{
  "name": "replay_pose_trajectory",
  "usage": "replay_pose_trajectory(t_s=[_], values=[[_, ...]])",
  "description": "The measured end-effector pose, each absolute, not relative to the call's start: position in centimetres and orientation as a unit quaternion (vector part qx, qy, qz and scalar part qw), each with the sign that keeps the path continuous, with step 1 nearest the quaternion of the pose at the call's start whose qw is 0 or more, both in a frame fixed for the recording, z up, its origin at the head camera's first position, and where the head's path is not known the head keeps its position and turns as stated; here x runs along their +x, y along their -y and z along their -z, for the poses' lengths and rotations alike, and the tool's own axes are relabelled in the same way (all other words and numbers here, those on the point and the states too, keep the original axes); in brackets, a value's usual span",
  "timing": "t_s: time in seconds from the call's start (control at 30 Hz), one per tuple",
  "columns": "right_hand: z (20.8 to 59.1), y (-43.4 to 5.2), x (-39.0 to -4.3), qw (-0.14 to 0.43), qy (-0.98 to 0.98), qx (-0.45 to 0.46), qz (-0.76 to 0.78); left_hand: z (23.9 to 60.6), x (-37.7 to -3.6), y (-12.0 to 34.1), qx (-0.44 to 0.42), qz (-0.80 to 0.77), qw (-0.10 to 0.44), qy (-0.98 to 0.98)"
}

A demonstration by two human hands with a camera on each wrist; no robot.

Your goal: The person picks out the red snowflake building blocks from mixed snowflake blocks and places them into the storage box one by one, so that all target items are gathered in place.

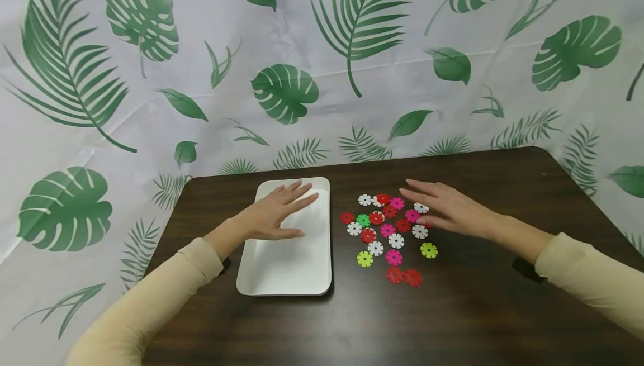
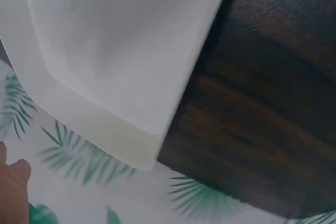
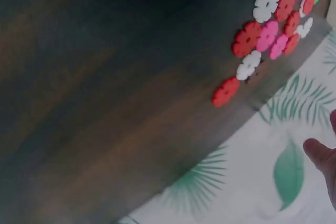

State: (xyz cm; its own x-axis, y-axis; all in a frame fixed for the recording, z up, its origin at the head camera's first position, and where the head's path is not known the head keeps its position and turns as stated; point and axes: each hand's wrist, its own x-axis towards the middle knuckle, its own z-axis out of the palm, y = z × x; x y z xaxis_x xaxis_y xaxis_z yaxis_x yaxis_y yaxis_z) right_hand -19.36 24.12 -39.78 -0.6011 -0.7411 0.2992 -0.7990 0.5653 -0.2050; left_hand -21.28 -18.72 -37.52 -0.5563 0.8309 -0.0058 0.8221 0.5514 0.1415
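Left grip splayed wide over white tray, right grip spread over coloured discs, palms down

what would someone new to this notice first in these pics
Probably the scatter of bright notched discs in red, pink, white and green on the dark table, with the right hand over their right side. To their left is a white tray, the left hand over it with fingers spread. Behind, a pale cloth printed with big green leaves fills the upper head view.
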Motion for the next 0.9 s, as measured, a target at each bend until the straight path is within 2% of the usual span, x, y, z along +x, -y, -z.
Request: replay_pose_trajectory(t_s=[0.13, 0.3, 0.47, 0.7, 0.9], values=[[40.6, -25.0, -19.6, 0.129, 0.890, 0.381, -0.214, 37.9, -21.2, 20.9, 0.374, -0.162, 0.039, -0.912], [41.9, -26.1, -19.9, 0.139, 0.909, 0.281, -0.274, 38.5, -21.1, 23.0, 0.267, -0.236, 0.027, -0.934], [42.8, -26.9, -20.2, 0.114, 0.924, 0.200, -0.306, 39.1, -21.0, 24.4, 0.216, -0.258, 0.026, -0.941], [44.0, -26.9, -21.0, 0.049, 0.939, 0.133, -0.312, 39.7, -20.6, 25.2, 0.137, -0.290, 0.079, -0.944], [45.0, -26.7, -21.8, 0.025, 0.943, 0.110, -0.312, 40.1, -20.7, 25.2, 0.088, -0.301, 0.109, -0.943]])
